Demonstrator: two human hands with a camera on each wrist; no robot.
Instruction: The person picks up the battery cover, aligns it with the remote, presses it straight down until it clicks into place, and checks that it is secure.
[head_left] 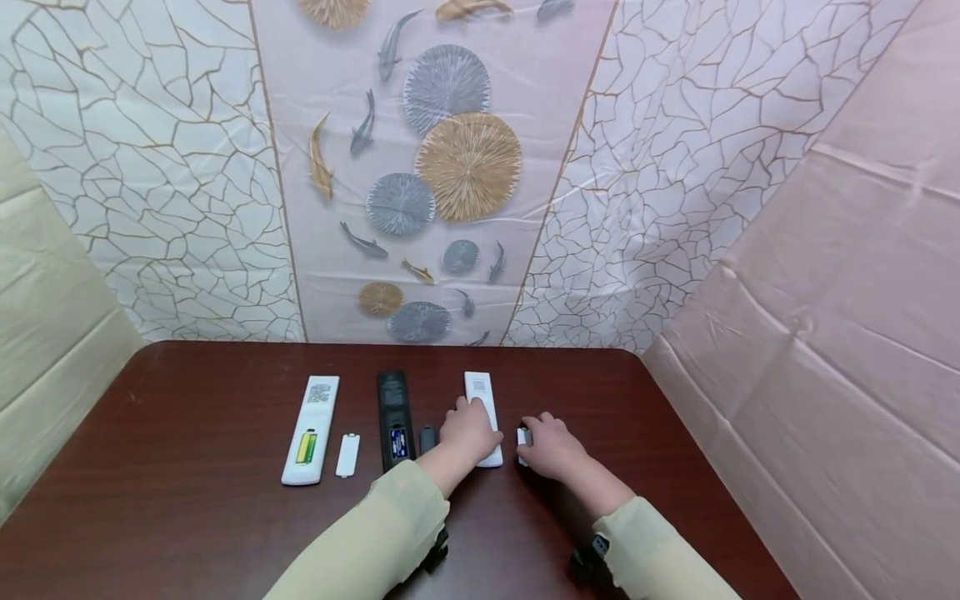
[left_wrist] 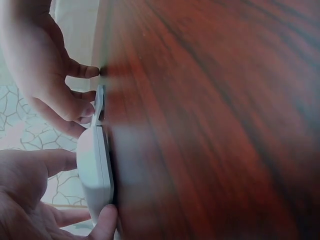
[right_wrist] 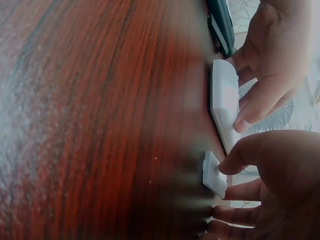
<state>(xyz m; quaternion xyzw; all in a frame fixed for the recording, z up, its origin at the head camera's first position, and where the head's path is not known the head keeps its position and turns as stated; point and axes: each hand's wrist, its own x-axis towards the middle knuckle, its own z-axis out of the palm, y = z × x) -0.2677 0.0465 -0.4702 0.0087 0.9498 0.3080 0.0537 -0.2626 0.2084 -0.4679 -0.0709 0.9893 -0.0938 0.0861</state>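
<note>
On the table lies a white remote (head_left: pixel 480 392), the rightmost of three. My left hand (head_left: pixel 468 432) grips its sides, with the thumb on the near right edge; its fingers also show around the remote (left_wrist: pixel 92 167) in the left wrist view. To the right, my right hand (head_left: pixel 553 448) has thumb and fingers on a small white cover (head_left: pixel 522 446). In the right wrist view the cover (right_wrist: pixel 213 175) is slightly tilted beside the remote (right_wrist: pixel 225 95), its near end by the thumb. The palm side of the remote is partly hidden by my left hand.
Left of my hands lie a black remote (head_left: pixel 393 400) with blue batteries (head_left: pixel 398 442), a dark cover (head_left: pixel 427 438), a white cover (head_left: pixel 348 455) and another white remote (head_left: pixel 300 467) with a yellow-green battery (head_left: pixel 306 447). Patterned cloth (head_left: pixel 420 167) hangs behind the table (head_left: pixel 187 500).
</note>
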